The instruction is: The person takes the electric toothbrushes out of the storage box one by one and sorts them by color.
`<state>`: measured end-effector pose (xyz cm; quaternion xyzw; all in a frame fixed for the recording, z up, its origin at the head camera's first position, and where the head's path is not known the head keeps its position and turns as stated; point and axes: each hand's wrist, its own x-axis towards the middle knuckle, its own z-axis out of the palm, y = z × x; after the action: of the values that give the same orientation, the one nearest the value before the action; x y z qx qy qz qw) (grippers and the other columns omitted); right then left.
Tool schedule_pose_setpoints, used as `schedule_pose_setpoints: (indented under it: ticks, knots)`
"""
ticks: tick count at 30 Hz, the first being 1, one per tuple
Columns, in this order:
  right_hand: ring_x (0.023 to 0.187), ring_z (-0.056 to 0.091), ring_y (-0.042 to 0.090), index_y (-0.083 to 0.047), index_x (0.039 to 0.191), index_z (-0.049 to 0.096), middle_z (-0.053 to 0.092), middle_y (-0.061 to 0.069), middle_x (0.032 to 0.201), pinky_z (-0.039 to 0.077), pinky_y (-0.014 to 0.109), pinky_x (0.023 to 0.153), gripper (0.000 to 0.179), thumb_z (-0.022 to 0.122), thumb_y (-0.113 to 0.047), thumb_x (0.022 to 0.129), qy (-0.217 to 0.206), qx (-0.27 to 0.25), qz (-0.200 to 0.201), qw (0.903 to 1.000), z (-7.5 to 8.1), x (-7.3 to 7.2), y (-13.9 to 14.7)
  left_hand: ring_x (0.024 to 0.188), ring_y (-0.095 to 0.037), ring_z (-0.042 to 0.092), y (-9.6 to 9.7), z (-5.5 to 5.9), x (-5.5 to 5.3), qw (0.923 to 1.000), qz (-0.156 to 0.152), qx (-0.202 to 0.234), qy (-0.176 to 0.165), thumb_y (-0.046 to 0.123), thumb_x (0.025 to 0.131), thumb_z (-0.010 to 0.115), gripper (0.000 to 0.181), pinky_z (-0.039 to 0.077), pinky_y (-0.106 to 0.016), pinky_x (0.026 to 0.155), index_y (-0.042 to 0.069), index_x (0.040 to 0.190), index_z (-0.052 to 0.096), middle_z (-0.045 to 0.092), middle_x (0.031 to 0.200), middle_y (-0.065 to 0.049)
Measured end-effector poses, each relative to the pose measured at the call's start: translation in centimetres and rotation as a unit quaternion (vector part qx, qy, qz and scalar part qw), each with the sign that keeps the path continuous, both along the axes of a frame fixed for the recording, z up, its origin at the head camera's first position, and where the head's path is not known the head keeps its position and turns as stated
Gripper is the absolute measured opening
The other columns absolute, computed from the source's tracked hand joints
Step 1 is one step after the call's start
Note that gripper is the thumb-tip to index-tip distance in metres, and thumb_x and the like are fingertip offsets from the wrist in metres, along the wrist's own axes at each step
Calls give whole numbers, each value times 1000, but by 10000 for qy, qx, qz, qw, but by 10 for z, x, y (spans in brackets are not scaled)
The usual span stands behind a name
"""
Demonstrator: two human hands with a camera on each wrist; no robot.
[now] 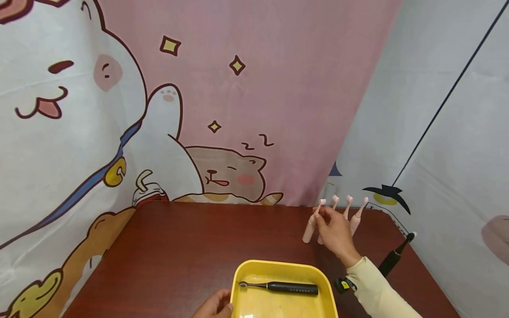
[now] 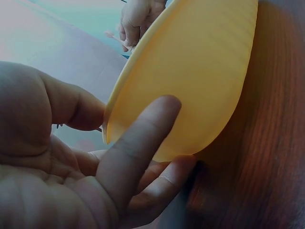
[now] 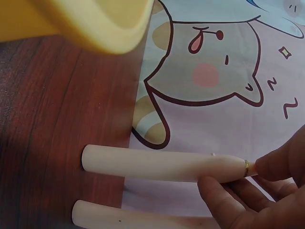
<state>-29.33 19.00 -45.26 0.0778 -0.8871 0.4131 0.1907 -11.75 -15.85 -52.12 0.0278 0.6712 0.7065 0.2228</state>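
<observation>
My right hand pinches the narrow neck of a pale pink electric toothbrush, the leftmost of a row of upright ones. In the right wrist view, thumb and fingers close round it just above the gold ring, and the smooth handle stands with its base at the tabletop. My left hand grips the left side of a yellow tray, thumb at the rim and fingers against the outer wall. Inside the tray lies a black electric toothbrush, its head pointing left.
More pink electric toothbrushes stand behind and right of my right hand, partly hidden by it. At the right, a black electric toothbrush stands beside my forearm. The dark red wooden table backs onto a cartoon-printed cloth.
</observation>
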Motion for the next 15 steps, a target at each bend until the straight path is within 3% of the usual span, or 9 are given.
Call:
schedule_pose_setpoints:
  ticks: [6,15]
  knots:
    - [49,58,12,-7,115,69,74,11,97,47,27,47,21,61,-19,98,-31,153,-61,9999,0,0,-1,94,-25,65,1,-1,1,9998,162,-100,-61,13,99,52,42,57,-38,79,-14,130,44,65,107,-16]
    - [68,63,16,-9,112,71,75,9,95,50,28,59,19,66,-16,95,565,545,-312,9964,1,-2,-5,94,-26,65,0,-2,0,9999,63,7,-87,14,100,51,44,57,-38,80,-15,131,43,64,108,-17]
